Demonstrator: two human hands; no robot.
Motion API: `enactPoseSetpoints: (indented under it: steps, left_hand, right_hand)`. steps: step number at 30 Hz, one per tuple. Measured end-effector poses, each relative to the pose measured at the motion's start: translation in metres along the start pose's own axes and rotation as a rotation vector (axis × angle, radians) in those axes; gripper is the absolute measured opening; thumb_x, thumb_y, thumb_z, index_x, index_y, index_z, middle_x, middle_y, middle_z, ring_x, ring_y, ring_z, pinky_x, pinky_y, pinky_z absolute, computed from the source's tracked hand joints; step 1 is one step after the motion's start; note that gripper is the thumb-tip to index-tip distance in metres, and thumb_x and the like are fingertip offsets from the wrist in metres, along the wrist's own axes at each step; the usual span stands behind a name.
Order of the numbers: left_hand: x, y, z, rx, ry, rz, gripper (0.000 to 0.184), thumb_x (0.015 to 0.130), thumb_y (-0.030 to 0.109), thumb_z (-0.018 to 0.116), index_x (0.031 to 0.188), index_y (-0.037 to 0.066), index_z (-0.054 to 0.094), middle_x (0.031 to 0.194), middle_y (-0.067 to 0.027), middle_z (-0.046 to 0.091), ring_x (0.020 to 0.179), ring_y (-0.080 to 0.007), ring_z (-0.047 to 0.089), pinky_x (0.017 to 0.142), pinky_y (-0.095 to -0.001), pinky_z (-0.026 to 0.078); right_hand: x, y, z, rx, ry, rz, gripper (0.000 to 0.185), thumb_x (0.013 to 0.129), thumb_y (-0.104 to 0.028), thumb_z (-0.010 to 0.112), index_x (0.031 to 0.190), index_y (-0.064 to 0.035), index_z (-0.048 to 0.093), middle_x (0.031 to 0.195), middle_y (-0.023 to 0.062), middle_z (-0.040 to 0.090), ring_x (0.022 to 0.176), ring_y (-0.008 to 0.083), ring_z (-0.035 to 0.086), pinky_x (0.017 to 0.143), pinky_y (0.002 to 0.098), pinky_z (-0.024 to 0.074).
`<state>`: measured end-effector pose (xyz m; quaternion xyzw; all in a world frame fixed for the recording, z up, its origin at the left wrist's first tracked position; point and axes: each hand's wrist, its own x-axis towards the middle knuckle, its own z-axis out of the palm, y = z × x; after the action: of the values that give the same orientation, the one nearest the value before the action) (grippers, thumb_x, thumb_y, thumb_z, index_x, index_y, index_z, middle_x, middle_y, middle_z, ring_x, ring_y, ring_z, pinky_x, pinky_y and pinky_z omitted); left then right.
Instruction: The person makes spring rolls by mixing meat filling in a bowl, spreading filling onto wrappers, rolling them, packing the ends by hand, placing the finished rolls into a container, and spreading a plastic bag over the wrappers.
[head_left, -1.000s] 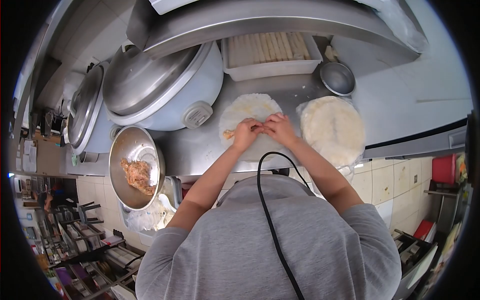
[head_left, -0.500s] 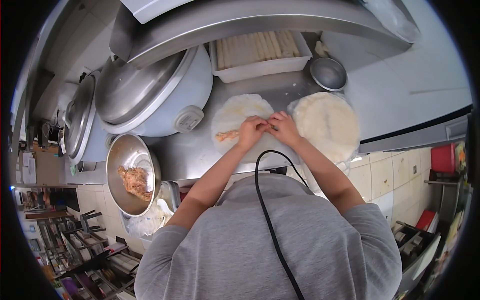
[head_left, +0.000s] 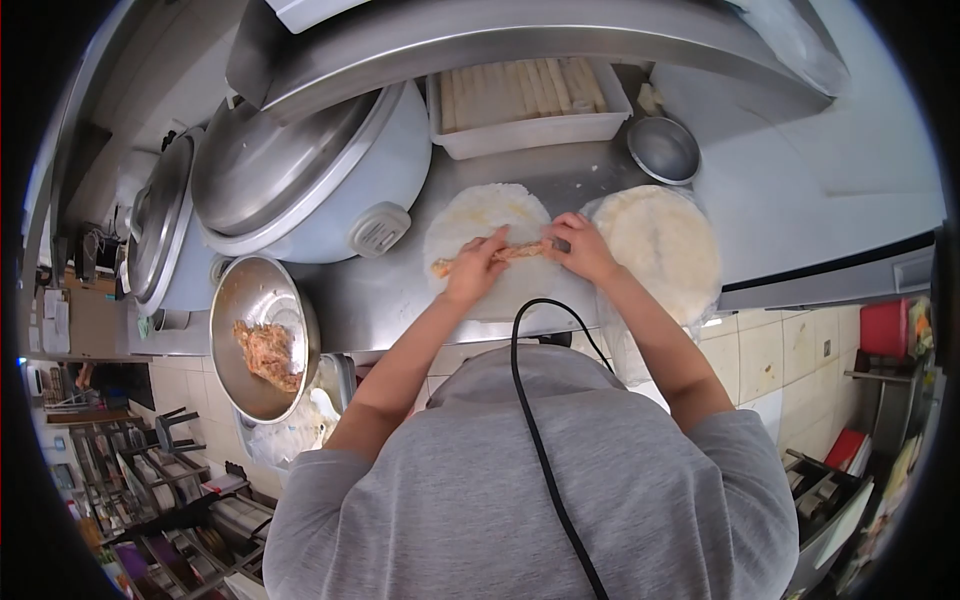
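A thin round wrapper point(head_left: 485, 205) lies on the steel counter, with a long strip of orange-pink filling point(head_left: 522, 250) across its middle. My left hand point(head_left: 478, 266) is closed over the strip near its left end, fingers pressing it from above. At the strip's right end, my right hand point(head_left: 582, 247) pinches the filling between thumb and fingers. Beside my right hand sits a round stack of pale wrappers point(head_left: 660, 250) on clear plastic. To the left, a metal bowl point(head_left: 228, 310) is tilted and holds a lump of the same filling point(head_left: 268, 352).
A white tray point(head_left: 540, 138) of pale finished rolls stands at the back under a steel shelf point(head_left: 540, 45). Two large lidded cookers point(head_left: 320, 210) fill the left side. A small metal bowl point(head_left: 664, 150) rests at back right. A container with plastic point(head_left: 290, 435) is below the tilted bowl.
My hands have moved apart, the left one leftward and the right one slightly right. Filling now stretches between them as a longer strip across the wrapper.
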<state>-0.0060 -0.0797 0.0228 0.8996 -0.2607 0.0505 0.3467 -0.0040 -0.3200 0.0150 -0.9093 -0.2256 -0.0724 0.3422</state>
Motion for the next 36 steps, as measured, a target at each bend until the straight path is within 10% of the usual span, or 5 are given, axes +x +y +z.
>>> enactPoseSetpoints:
  steps: [10,18,27,36]
  left_hand:
    - [-0.049,-0.049,-0.064,-0.066,0.069,-0.127,0.062,0.072,0.002,0.07,0.13,0.011,0.049,0.103,-0.0086,0.066,0.086,-0.0245,0.058,0.078,-0.0328,0.049]
    - [-0.059,-0.053,-0.061,-0.218,0.1,-0.248,0.038,0.072,0.003,0.068,0.109,0.006,0.063,0.106,-0.0105,0.062,0.089,-0.0255,0.056,0.079,-0.0329,0.047]
    - [-0.129,-0.053,-0.093,0.013,0.496,-0.18,0.026,0.074,0.007,0.063,0.1,0.007,0.066,0.101,-0.0114,0.063,0.093,-0.0336,0.058,0.085,-0.04,0.045]
    - [-0.31,-0.065,-0.147,-0.344,0.894,-0.934,0.019,0.081,0.01,0.067,0.094,-0.004,0.066,0.074,-0.0086,0.066,0.062,-0.0103,0.058,0.058,-0.0246,0.047]
  right_hand:
    - [0.005,-0.014,-0.005,-0.031,-0.054,0.028,0.036,0.07,-0.021,0.073,0.104,-0.0107,0.066,0.096,0.0049,0.057,0.094,0.0236,0.051,0.084,0.0356,0.0425]
    - [0.052,-0.059,-0.023,0.085,-0.041,0.116,0.033,0.073,-0.014,0.071,0.104,-0.0069,0.065,0.093,0.0078,0.059,0.087,0.0266,0.057,0.076,0.0335,0.0461]
    - [0.166,-0.271,0.062,0.399,-0.339,-0.429,0.022,0.08,-0.01,0.061,0.101,-0.006,0.066,0.099,0.0102,0.064,0.09,0.028,0.06,0.077,0.0339,0.0474]
    - [0.197,-0.394,0.272,0.085,-0.776,-0.968,0.026,0.071,0.0,0.054,0.091,-0.0053,0.07,0.082,0.017,0.065,0.078,0.0326,0.063,0.07,0.0404,0.0496]
